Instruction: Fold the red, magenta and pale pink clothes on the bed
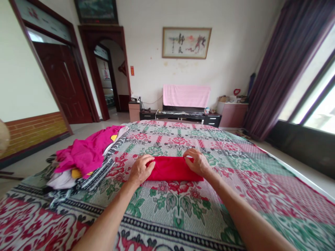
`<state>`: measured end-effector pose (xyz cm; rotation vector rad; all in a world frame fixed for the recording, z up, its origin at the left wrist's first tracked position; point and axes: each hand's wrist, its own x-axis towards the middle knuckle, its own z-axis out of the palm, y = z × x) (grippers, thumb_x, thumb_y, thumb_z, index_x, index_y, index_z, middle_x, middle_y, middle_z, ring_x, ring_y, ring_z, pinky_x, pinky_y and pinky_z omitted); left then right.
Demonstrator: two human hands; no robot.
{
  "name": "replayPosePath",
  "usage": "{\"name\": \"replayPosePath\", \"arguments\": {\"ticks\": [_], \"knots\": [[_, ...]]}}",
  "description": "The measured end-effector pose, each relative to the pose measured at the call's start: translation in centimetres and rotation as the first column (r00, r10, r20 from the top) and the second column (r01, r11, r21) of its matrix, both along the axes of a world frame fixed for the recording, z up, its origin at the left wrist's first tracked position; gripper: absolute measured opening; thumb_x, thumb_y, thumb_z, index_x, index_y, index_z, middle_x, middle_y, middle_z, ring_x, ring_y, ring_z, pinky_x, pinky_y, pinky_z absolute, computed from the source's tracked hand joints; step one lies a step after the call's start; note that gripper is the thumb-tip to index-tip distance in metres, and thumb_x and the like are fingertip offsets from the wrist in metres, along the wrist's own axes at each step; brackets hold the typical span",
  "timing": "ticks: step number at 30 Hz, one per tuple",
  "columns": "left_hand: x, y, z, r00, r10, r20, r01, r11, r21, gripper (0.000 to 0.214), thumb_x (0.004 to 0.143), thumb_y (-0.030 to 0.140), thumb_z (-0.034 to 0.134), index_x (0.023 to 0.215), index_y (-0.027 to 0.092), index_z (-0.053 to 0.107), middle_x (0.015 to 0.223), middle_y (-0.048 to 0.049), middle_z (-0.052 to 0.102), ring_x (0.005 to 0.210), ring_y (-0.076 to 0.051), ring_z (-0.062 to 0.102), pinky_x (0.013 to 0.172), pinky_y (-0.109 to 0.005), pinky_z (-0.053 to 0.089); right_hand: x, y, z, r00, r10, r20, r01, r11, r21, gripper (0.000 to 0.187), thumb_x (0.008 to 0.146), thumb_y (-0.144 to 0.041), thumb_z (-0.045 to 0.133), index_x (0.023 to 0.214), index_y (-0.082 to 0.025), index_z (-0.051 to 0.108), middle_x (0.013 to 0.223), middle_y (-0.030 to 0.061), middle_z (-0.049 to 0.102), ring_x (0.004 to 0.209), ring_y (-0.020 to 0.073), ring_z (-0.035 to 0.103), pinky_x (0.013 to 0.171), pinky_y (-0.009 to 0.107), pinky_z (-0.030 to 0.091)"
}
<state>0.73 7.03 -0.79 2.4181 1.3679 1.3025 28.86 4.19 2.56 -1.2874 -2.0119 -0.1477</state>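
Observation:
A red cloth (172, 169), folded into a narrow band, lies across the flowered bedspread (180, 205) in front of me. My left hand (140, 169) rests on its left end with fingers curled over the edge. My right hand (198, 162) pinches the top edge of its right end. Both hands grip the cloth flat against the bed.
A heap of clothes (83, 157), bright pink on top with striped and white pieces below, sits on the bed to the left. Beyond the bed stand a low TV cabinet under a pink cover (186, 96), a dark doorway (110, 80) and purple curtains (282, 69) by the window.

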Motion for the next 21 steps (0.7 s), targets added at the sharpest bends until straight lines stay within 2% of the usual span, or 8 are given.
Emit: {"name": "replayPosePath", "arguments": {"ticks": [5,12,21], "knots": [[0.1,0.4,-1.3,0.988,-0.025,-0.152,0.018,0.999,-0.051,0.03,0.083,0.033,0.049,0.1,0.016,0.069,0.113,-0.0093,0.066,0.11,-0.021,0.058,0.102,-0.037,0.042,-0.4,-0.3,-0.7,0.988,0.149,0.036,-0.143,0.981,-0.133,0.023,0.086,-0.021,0.044,0.096,-0.019,0.064,0.097,0.0069,0.066,0.093,0.0172,0.059,0.089,0.031,0.044],[-0.1,0.7,-1.7,0.988,-0.011,-0.153,-0.002,0.997,-0.081,0.034,0.084,0.036,0.048,0.105,0.017,0.067,0.118,-0.0097,0.064,0.114,-0.021,0.055,0.104,-0.038,0.041,0.4,0.1,-2.2,0.997,0.047,-0.058,-0.06,0.967,-0.247,0.026,0.086,-0.027,0.046,0.104,-0.019,0.063,0.103,0.008,0.065,0.094,0.0184,0.061,0.09,0.033,0.045],[0.1,0.6,-1.7,0.968,0.015,-0.252,-0.038,0.995,-0.088,0.041,0.086,0.038,0.043,0.114,0.016,0.063,0.126,-0.0098,0.059,0.12,-0.022,0.051,0.106,-0.037,0.039,0.4,0.1,-2.5,0.997,0.016,-0.071,-0.035,0.96,-0.278,0.029,0.083,-0.029,0.049,0.106,-0.019,0.062,0.107,0.0088,0.065,0.097,0.0201,0.061,0.092,0.036,0.045]]}}
